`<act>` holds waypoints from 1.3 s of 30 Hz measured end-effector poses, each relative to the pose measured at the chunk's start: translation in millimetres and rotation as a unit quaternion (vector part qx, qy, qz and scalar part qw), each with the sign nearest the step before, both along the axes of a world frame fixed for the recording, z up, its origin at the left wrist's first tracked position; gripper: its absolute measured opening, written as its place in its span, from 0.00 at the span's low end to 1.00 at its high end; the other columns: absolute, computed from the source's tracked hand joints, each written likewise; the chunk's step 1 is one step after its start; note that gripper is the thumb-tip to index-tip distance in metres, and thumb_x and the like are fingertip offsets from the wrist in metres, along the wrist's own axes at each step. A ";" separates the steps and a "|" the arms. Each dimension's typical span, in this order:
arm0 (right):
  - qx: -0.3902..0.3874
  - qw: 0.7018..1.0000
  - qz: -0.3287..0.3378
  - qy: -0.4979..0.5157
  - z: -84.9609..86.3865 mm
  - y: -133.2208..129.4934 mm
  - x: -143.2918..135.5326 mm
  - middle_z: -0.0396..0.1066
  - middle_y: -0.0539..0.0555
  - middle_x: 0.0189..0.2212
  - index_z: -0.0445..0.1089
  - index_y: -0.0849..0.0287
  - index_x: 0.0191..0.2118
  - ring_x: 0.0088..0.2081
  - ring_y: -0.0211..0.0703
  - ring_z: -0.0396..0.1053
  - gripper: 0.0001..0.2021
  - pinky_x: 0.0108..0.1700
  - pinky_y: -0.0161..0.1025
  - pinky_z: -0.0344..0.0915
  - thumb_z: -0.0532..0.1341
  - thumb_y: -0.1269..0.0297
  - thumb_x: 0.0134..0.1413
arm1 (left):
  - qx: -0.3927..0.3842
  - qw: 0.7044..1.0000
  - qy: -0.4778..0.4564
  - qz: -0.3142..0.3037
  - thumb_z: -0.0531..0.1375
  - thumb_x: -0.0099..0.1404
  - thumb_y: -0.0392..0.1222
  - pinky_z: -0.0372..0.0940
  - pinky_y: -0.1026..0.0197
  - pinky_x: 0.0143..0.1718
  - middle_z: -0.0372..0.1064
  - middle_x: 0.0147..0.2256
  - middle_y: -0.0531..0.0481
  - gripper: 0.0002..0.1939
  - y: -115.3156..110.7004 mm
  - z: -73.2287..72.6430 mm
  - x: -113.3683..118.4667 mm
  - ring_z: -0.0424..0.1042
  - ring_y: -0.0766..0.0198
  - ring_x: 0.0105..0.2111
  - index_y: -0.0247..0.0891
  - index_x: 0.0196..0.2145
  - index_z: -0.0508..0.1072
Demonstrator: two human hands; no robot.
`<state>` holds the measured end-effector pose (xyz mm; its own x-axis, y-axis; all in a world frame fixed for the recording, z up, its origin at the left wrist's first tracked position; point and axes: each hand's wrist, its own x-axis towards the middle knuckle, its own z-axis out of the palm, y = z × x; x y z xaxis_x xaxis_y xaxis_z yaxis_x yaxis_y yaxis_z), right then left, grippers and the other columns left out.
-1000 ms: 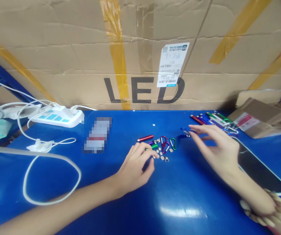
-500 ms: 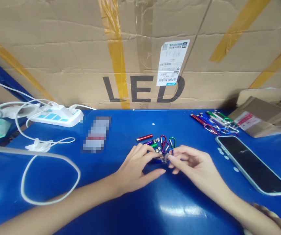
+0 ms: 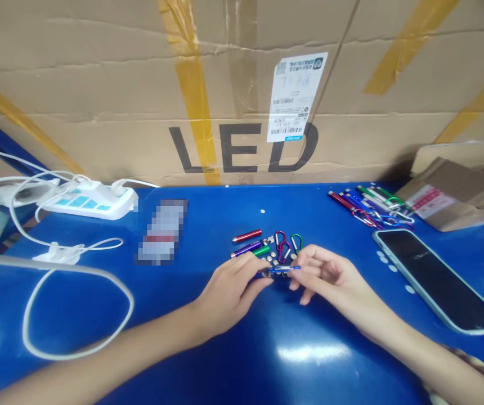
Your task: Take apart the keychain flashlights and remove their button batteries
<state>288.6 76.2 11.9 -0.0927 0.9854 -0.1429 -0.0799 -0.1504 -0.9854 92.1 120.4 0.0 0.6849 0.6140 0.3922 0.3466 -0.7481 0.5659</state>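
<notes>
Evidently the two hands work as a pair: the left hand [image 3: 230, 288] pinches a blue tube [image 3: 261, 274], mostly hidden by its fingers, while the right hand [image 3: 330, 277] pinches the end of a blue clip [image 3: 283, 269] between thumb and forefinger. They meet just above the table [image 3: 267, 360], probably so that one steadies while the other guides the small end. Just beyond lie a green tube [image 3: 261, 251], a purple tube [image 3: 244, 249] and a red tube [image 3: 247, 236], beside loose clips [image 3: 284, 251] and silver discs [image 3: 269, 259], seemingly grouped for short reaches. Off to the right, a phone [image 3: 440, 281] lies flat; past it, tubes with clips [image 3: 362, 208] form a separate pile, perhaps to avoid mixing. Behind everything stands a big cardboard box [image 3: 119, 135].
</notes>
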 end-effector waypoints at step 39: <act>-0.002 0.991 0.131 -0.005 -9.1 -3.5 -18.8 0.72 0.53 0.27 0.68 0.58 0.54 0.26 0.34 0.70 0.23 0.23 0.27 0.68 0.61 0.54 0.55 | 0.050 0.997 -0.063 -0.002 0.45 0.71 0.38 0.62 0.63 0.30 0.66 0.29 0.50 0.08 -10.7 -0.3 -11.3 0.65 0.63 0.28 0.38 0.41 0.63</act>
<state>269.8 72.7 2.7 -0.3442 0.9272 -0.1480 -0.0276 -0.1676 -0.9855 80.7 109.7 -0.2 0.6284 0.5648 0.5349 0.2746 -0.8044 0.5268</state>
